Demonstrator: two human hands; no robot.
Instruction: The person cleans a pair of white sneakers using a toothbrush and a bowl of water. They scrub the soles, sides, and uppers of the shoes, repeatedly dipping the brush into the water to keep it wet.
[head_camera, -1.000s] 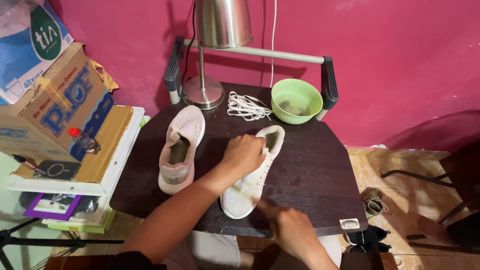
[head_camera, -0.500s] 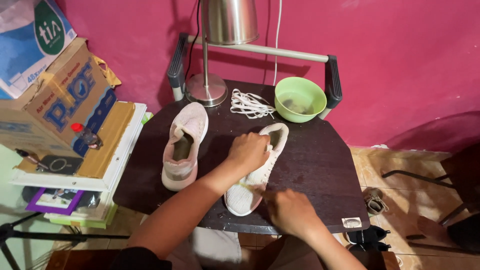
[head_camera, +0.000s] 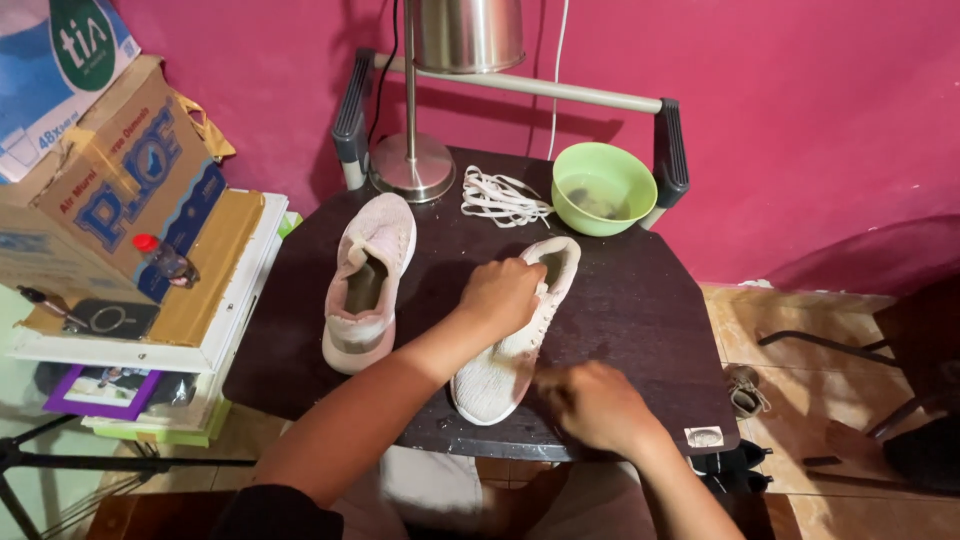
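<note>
Fingers of your left hand (head_camera: 502, 295) clamp the white sneaker (head_camera: 517, 335) mid-body, near the table's (head_camera: 640, 300) front edge. Your right hand (head_camera: 592, 403), blurred, works at its toe; grip unreadable. Likely scrubbing step: next needs steady hold.

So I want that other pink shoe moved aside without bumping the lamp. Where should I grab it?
Grip the pink shoe at its heel collar, coming from the near table edge. It stands upright with its toe toward the lamp base, so the open heel end faces you and gives a rim to pinch. Nothing touches it.
</note>
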